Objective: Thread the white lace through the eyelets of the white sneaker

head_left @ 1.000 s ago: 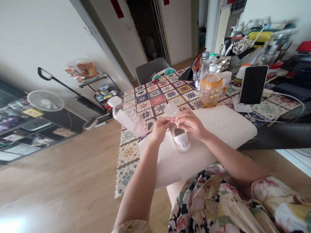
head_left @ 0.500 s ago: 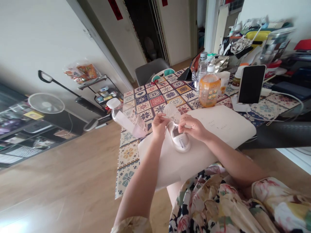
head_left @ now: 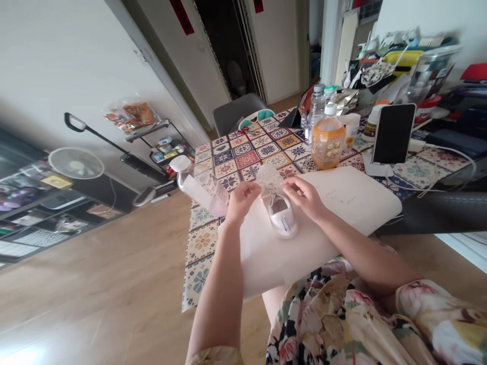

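Note:
A small white shoe [head_left: 284, 225] rests on a white paper sheet [head_left: 266, 258], its toe pointing away and its heel towards me. Pale shoelaces [head_left: 272, 188] form loops over the front of the shoe. On the left side, my left hand [head_left: 243, 200] pinches a lace end between thumb and fingers. My right hand [head_left: 304, 196] pinches the lace on the opposite side, just above the shoe opening. Both hands are raised slightly over the shoe, one on each side. The exact knot is too small to make out.
A clear white-capped jar [head_left: 198, 185] stands at the table's left edge. An orange-filled bottle [head_left: 327, 139], a clear bottle [head_left: 316, 109] and a phone on a stand [head_left: 394, 134] are to the right. Red scissors [head_left: 245, 130] lie farther back on the patterned tablecloth [head_left: 247, 159].
My hands have moved apart, left hand to the left and right hand to the right. The laces now show as loops between them; the shoe stays in about the same place.

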{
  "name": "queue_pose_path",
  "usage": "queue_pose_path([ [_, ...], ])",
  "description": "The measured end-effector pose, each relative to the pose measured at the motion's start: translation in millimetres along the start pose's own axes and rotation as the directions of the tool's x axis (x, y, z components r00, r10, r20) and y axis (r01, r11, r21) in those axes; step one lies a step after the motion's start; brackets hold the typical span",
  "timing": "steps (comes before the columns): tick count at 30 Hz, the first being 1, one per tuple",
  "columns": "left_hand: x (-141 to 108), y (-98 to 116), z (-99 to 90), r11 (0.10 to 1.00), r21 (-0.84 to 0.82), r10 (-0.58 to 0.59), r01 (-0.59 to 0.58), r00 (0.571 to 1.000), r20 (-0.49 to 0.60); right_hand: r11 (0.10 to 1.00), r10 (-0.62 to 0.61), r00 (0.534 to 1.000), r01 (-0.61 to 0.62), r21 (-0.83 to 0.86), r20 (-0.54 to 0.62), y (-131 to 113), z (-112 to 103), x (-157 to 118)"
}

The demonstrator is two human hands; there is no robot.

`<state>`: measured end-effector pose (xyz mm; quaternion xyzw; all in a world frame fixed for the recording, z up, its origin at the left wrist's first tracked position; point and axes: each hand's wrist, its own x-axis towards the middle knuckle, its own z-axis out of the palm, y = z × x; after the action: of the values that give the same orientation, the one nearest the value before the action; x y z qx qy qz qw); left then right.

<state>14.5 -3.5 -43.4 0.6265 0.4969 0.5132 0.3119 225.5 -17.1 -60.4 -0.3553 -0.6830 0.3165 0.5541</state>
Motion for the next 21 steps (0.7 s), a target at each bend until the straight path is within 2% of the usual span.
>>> queue_pose_path([
  [2,-3,7,-5.8,0.998,0.040,0.053,-0.058,0.992,0.118,0.987,-0.118,0.991,0.124,-0.105,0.062,-4,-1,6],
  [5,-7,15,-5.5,0.992,0.064,0.090,-0.109,0.966,0.240,0.897,-0.261,0.937,0.324,-0.302,0.231,-13,0,18],
  [7,-8,15,-2.3,0.992,0.057,0.090,-0.110,0.957,0.277,0.826,-0.271,0.906,0.392,-0.405,0.325,-18,2,25],
  [9,-8,14,0.5,0.996,0.039,0.070,-0.085,0.953,0.294,0.800,-0.242,0.896,0.401,-0.446,0.373,-25,5,30],
  [11,-9,12,2.1,0.998,0.030,0.037,-0.048,0.955,0.294,0.847,-0.214,0.899,0.366,-0.385,0.383,-34,6,32],
  [13,-9,13,2.8,0.999,0.034,0.020,-0.031,0.958,0.285,0.938,-0.215,0.916,0.291,-0.191,0.338,-45,4,30],
  [14,-10,13,3.1,0.999,0.039,0.020,-0.032,0.959,0.282,0.967,-0.225,0.934,0.248,-0.053,0.279,-51,1,29],
  [16,-10,15,4.1,0.999,0.039,0.024,-0.036,0.959,0.283,0.945,-0.275,0.951,0.240,0.220,0.142,-60,-6,26],
  [17,-10,15,5.0,0.999,0.034,0.021,-0.032,0.959,0.284,0.918,-0.296,0.949,0.251,0.308,0.110,-62,-10,25],
  [19,-10,14,7.5,1.000,0.007,-0.001,0.000,0.961,0.278,0.923,-0.254,0.960,0.203,0.327,0.120,-57,-16,24],
  [21,-10,12,10.7,0.997,-0.058,-0.040,0.059,0.960,0.277,0.962,-0.183,0.974,0.148,0.229,0.136,-44,-19,25],
])
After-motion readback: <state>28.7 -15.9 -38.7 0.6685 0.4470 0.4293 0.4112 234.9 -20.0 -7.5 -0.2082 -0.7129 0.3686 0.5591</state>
